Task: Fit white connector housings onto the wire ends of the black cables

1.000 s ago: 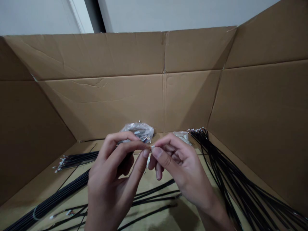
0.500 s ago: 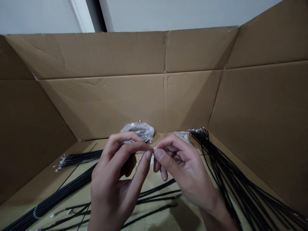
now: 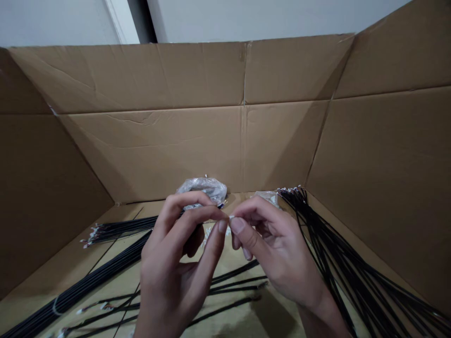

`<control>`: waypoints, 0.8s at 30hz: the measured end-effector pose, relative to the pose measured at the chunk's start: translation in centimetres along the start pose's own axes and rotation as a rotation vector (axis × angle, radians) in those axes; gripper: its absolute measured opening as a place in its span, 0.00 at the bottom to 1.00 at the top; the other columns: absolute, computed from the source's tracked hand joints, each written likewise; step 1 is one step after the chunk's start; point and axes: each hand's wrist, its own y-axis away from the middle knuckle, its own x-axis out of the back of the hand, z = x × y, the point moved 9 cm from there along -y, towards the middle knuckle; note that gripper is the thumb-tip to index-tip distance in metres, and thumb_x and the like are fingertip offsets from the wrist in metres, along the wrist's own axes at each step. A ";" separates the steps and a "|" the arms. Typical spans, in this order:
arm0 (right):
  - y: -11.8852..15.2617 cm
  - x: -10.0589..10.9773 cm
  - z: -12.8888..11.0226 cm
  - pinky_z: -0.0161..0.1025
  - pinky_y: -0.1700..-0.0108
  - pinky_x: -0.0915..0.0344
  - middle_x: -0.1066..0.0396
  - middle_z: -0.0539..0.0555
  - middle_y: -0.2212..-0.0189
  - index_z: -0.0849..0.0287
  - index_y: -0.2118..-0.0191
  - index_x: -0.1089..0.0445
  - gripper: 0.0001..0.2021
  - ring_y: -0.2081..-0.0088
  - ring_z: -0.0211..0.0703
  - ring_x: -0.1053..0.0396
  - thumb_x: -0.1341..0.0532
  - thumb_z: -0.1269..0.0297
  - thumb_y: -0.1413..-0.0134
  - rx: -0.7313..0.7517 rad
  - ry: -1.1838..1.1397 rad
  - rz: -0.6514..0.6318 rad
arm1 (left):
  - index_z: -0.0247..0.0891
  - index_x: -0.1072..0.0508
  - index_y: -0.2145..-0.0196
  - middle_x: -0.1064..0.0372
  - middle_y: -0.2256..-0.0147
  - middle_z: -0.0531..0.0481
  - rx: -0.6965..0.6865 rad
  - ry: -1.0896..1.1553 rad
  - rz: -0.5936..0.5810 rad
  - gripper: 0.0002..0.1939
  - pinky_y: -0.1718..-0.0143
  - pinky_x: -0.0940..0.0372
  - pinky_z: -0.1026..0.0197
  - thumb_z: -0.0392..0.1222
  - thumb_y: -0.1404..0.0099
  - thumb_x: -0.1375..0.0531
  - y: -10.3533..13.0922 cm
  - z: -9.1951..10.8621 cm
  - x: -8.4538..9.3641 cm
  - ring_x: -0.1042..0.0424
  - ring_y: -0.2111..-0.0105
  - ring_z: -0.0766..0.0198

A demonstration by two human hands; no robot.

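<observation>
My left hand (image 3: 176, 263) and my right hand (image 3: 278, 249) meet fingertip to fingertip over the middle of the box floor. Between the right thumb and forefinger a small white connector (image 3: 231, 217) is pinched, mostly covered by the fingers. The left thumb and forefinger are closed right beside it; whatever lies between them is too small to make out. Behind and below the fingertips, small white pieces (image 3: 207, 233) lie scattered on the cardboard. Several black cables (image 3: 232, 305) with connector ends lie under both hands.
Cardboard walls (image 3: 158, 155) enclose the space at back and sides. A banded black cable bundle (image 3: 88, 286) and a shorter bundle (image 3: 123, 229) lie left. More black cables (image 3: 338, 249) spread along the right. Clear plastic bags (image 3: 202, 187) sit at the back wall.
Both hands appear slightly further right in the view, still joined at the fingertips around the white connector. The surroundings have shifted a little as well, and the grip looks the same.
</observation>
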 end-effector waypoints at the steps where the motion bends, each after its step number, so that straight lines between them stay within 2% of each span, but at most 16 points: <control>1: 0.0 0.1 -0.1 0.36 0.70 0.36 0.33 0.46 0.74 0.54 0.65 0.30 0.09 0.73 0.36 0.36 0.38 0.60 0.30 0.012 0.014 0.005 | 0.44 0.26 0.61 0.34 0.57 0.54 0.011 -0.001 -0.003 0.08 0.77 0.37 0.65 0.31 0.30 0.40 0.0 -0.1 -0.1 0.38 0.77 0.74; 4: 0.1 0.1 -0.3 0.36 0.68 0.34 0.32 0.46 0.73 0.54 0.65 0.29 0.09 0.71 0.36 0.33 0.38 0.61 0.30 0.035 0.006 0.022 | 0.45 0.26 0.61 0.34 0.57 0.55 0.071 0.003 0.005 0.09 0.76 0.38 0.64 0.31 0.29 0.40 0.1 0.0 -0.2 0.39 0.77 0.73; 8: 0.3 -0.3 -0.6 0.35 0.63 0.30 0.26 0.46 0.69 0.53 0.62 0.27 0.05 0.66 0.36 0.27 0.37 0.61 0.30 0.067 -0.092 0.051 | 0.46 0.25 0.63 0.34 0.58 0.56 0.142 0.010 0.086 0.09 0.75 0.38 0.63 0.31 0.30 0.39 0.4 0.6 0.6 0.38 0.75 0.72; 12: 0.3 -0.3 -0.6 0.35 0.55 0.27 0.22 0.46 0.65 0.51 0.61 0.25 0.02 0.61 0.36 0.23 0.34 0.63 0.32 0.088 -0.144 0.122 | 0.47 0.25 0.64 0.33 0.59 0.54 0.159 0.002 0.121 0.08 0.74 0.36 0.64 0.33 0.30 0.37 0.4 0.8 1.1 0.29 0.63 0.66; 17: 0.6 0.1 -0.3 0.34 0.57 0.25 0.21 0.45 0.64 0.48 0.59 0.25 0.04 0.62 0.35 0.21 0.31 0.66 0.35 0.106 -0.192 0.213 | 0.47 0.24 0.65 0.31 0.57 0.53 0.180 -0.032 0.135 0.07 0.74 0.35 0.66 0.35 0.31 0.37 0.6 0.4 1.4 0.28 0.54 0.62; 24: 1.4 0.2 -1.3 0.30 0.56 0.25 0.19 0.44 0.64 0.49 0.58 0.23 0.10 0.62 0.33 0.21 0.32 0.74 0.37 0.277 -0.018 0.286 | 0.47 0.23 0.66 0.30 0.57 0.53 0.213 0.011 0.159 0.06 0.74 0.36 0.68 0.36 0.32 0.36 0.6 0.0 1.3 0.28 0.52 0.62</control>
